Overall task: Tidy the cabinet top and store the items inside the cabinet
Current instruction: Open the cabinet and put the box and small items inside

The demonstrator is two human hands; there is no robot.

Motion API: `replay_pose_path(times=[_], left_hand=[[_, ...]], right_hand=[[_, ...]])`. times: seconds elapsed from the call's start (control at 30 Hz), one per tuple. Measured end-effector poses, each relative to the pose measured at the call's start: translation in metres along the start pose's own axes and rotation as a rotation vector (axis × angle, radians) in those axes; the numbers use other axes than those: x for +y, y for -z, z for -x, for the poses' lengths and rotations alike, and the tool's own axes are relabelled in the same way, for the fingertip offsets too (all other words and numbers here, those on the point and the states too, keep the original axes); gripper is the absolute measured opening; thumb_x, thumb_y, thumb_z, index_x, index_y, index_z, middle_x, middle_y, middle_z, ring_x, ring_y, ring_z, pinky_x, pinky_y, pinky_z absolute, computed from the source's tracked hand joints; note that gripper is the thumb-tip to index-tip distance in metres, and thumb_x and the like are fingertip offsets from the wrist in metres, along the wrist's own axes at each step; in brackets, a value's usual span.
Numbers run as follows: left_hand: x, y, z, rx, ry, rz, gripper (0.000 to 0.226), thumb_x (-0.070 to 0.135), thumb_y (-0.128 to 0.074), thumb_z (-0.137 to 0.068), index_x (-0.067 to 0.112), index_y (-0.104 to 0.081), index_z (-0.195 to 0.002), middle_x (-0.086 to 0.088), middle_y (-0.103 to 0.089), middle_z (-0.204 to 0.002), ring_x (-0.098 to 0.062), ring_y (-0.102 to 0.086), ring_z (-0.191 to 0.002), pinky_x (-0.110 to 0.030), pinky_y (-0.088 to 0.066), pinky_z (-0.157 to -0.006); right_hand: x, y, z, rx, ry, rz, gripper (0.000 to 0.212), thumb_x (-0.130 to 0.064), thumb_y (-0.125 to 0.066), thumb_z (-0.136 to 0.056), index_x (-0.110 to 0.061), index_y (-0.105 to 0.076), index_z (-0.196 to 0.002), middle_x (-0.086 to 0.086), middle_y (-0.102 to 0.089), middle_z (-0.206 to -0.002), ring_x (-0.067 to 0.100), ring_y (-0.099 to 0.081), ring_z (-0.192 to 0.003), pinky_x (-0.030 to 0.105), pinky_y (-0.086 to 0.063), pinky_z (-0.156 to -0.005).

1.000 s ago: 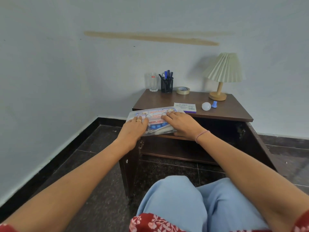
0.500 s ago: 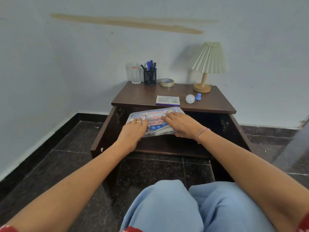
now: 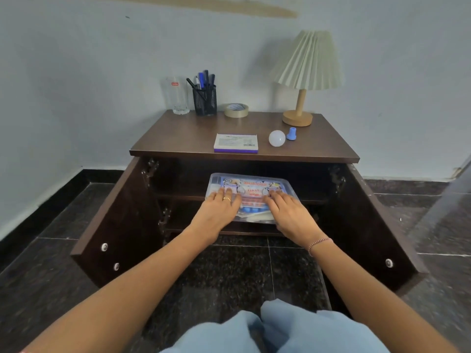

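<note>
Cabinet [image 3: 178,133], centre of frame, with its left door [image 3: 119,220] and right door [image 3: 377,225] swung wide toward the lower corners. From my remote station I read the moment as follows.

Clear plastic box [image 3: 252,184] with a printed lid sits in the cabinet's opening, just below the top board. Its far end lies over the inner shelf [image 3: 183,197] and its near end juts out toward the camera. I cannot tell whether its weight is on the shelf.

The left hand [image 3: 216,212], wearing a ring [image 3: 226,199], lies flat on the lid's left half with its fingers extended. The right hand [image 3: 290,215], with a bracelet [image 3: 319,243] at the wrist, lies flat on the right half in the same way. Both thumbs are hidden from me.

On the cabinet top, the back row from left to right holds a drinking glass [image 3: 177,96], a mesh pen holder [image 3: 204,100], a tape roll [image 3: 236,110] and a pleated-shade lamp [image 3: 305,72]. Nearer the front edge lie a small flat carton [image 3: 235,143], a white bulb [image 3: 276,138] and, just beside the bulb, a blue cap [image 3: 291,133].
</note>
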State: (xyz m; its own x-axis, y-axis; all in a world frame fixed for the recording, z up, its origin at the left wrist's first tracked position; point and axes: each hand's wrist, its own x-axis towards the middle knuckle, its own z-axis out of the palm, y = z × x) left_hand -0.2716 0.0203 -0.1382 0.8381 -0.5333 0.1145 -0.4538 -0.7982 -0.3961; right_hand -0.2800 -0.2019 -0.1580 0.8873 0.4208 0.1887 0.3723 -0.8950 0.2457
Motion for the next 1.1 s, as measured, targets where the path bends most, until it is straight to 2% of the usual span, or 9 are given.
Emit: replay_pose_path(times=[0.43, 0.57, 0.83, 1.03, 1.1], left_hand=[[0.007, -0.037, -0.06, -0.021, 0.007, 0.024, 0.084, 0.008, -0.068, -0.08, 0.008, -0.016, -0.146, -0.023, -0.029, -0.151, -0.036, -0.03, -0.14, -0.045, -0.034, -0.112], [0.014, -0.043, -0.077, -0.005, -0.021, 0.0, 0.082, 0.007, -0.066, -0.082, 0.007, -0.015, -0.146, -0.025, -0.027, -0.15, -0.038, -0.03, -0.139, -0.045, -0.035, -0.111], [0.032, -0.047, -0.111, 0.07, -0.062, -0.016, 0.077, 0.007, -0.061, -0.085, 0.007, -0.014, -0.146, -0.025, -0.026, -0.149, -0.038, -0.032, -0.137, -0.043, -0.037, -0.109], [0.042, -0.053, -0.139, 0.079, -0.051, 0.052, 0.076, 0.002, -0.053, -0.089, 0.017, -0.008, -0.149, -0.024, -0.024, -0.15, -0.037, -0.031, -0.138, -0.042, -0.044, -0.1], [0.044, -0.058, -0.145, 0.086, -0.051, 0.077, 0.079, 0.001, -0.053, -0.09, 0.02, -0.006, -0.15, -0.024, -0.023, -0.151, -0.037, -0.03, -0.139, -0.041, -0.045, -0.099]], right_hand=[[0.032, -0.037, -0.037, -0.02, -0.027, 0.067, 0.07, -0.023, -0.062, -0.089, -0.015, -0.024, -0.147, 0.016, -0.032, -0.15, 0.031, -0.035, -0.137, 0.042, -0.029, -0.115], [0.042, -0.046, -0.037, -0.012, -0.082, 0.092, 0.07, -0.018, -0.066, -0.085, -0.015, -0.029, -0.145, 0.015, -0.035, -0.148, 0.032, -0.037, -0.136, 0.043, -0.03, -0.112], [0.076, -0.063, -0.039, 0.059, -0.188, 0.073, 0.069, -0.014, -0.079, -0.068, -0.014, -0.05, -0.13, 0.012, -0.056, -0.129, 0.029, -0.056, -0.117, 0.04, -0.045, -0.1], [0.099, -0.081, -0.044, 0.018, -0.233, 0.033, 0.081, -0.008, -0.078, -0.068, -0.016, -0.039, -0.139, 0.009, -0.047, -0.139, 0.027, -0.046, -0.13, 0.045, -0.031, -0.112], [0.103, -0.087, -0.047, 0.014, -0.263, -0.012, 0.08, -0.007, -0.074, -0.072, -0.018, -0.035, -0.141, 0.006, -0.043, -0.144, 0.025, -0.04, -0.136, 0.048, -0.02, -0.117]])
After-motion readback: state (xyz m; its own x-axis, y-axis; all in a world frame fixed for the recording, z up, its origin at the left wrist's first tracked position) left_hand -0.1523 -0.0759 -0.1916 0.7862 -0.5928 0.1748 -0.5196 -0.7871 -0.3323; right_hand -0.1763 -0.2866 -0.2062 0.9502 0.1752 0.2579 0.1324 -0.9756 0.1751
